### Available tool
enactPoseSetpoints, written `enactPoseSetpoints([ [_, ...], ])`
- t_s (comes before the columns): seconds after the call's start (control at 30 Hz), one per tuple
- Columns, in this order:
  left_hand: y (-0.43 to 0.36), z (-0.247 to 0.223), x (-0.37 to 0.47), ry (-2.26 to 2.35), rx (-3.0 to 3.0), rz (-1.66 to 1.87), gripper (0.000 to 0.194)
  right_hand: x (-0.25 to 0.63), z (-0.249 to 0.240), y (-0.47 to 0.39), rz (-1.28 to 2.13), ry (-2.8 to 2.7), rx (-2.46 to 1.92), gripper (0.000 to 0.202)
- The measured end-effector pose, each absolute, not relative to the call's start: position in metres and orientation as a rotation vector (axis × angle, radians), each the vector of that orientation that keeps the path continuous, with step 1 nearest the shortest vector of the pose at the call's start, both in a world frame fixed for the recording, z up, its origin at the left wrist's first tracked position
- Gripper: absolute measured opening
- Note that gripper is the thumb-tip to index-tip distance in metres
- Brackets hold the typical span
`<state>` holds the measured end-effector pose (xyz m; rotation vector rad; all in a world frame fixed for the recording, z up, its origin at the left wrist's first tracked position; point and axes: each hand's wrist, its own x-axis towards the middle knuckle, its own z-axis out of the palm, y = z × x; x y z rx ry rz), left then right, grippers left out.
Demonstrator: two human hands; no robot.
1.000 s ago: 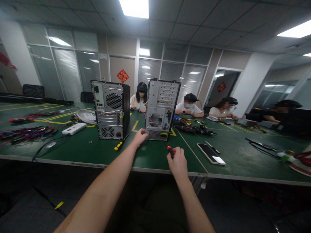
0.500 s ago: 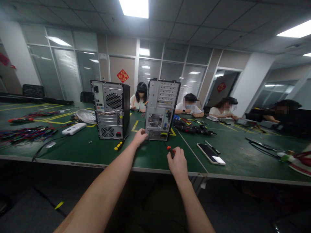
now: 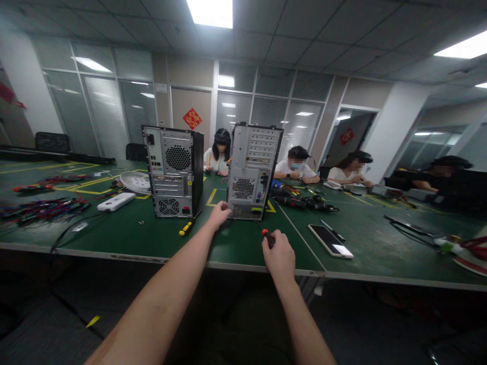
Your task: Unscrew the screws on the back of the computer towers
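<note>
Two computer towers stand upright on a green table [image 3: 236, 248], their metal backs facing me. At the lower left edge of the right computer tower [image 3: 243, 167], my left hand [image 3: 219, 215] is closed, its fingertips against the case. My right hand [image 3: 279, 251] is wrapped around a screwdriver [image 3: 268, 236] with a red-and-black handle. The thin shaft points up toward the bottom edge of that tower; whether its tip touches a screw is too small to tell. Beside the left computer tower [image 3: 171, 172] lies a yellow-and-black screwdriver [image 3: 186, 227].
On the left are bundled wires [image 3: 41, 210], a white power strip [image 3: 116, 202], a white round basket [image 3: 135, 181] and small screws [image 3: 141, 223]. To the right lie a phone [image 3: 330, 241] and black cables [image 3: 304, 200]. Several people sit across the table.
My right hand and the screwdriver have shifted very slightly to the right. My left hand and both towers stay where they were.
</note>
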<state>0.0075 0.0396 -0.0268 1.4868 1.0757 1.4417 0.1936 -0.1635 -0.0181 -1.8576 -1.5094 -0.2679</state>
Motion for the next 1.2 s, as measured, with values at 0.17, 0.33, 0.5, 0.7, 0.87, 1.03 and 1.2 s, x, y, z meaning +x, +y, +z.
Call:
enactPoseSetpoints([
  [0.17,0.0418,-0.0288,0.0073,1.055,1.480,1.445,0.016,0.1959,-0.0210,-0.1625,-0.291,-1.491,-1.804,0.005],
  [0.33,0.0413,-0.0283,0.0065,1.066,1.485,1.433,0.016,0.1945,-0.0187,-0.1630,-0.247,-1.471,-1.802,0.013],
  [0.5,0.0434,-0.0303,0.0059,1.074,1.493,1.424,0.017,0.1922,-0.0145,-0.1651,-0.170,-1.484,-1.863,0.023],
  [0.7,0.0421,-0.0292,0.0056,1.093,1.494,1.413,0.016,0.1921,-0.0171,-0.1633,-0.140,-1.488,-1.818,0.017],
  [0.87,0.0402,-0.0273,0.0062,1.109,1.486,1.414,0.016,0.1912,-0.0164,-0.1640,-0.143,-1.489,-1.837,0.013],
  [1.03,0.0368,-0.0237,0.0059,1.107,1.492,1.420,0.016,0.1902,-0.0129,-0.1659,-0.131,-1.491,-1.864,0.011],
  [1.2,0.0340,-0.0218,0.0057,1.113,1.492,1.405,0.015,0.1907,-0.0132,-0.1660,-0.124,-1.499,-1.859,0.008],
])
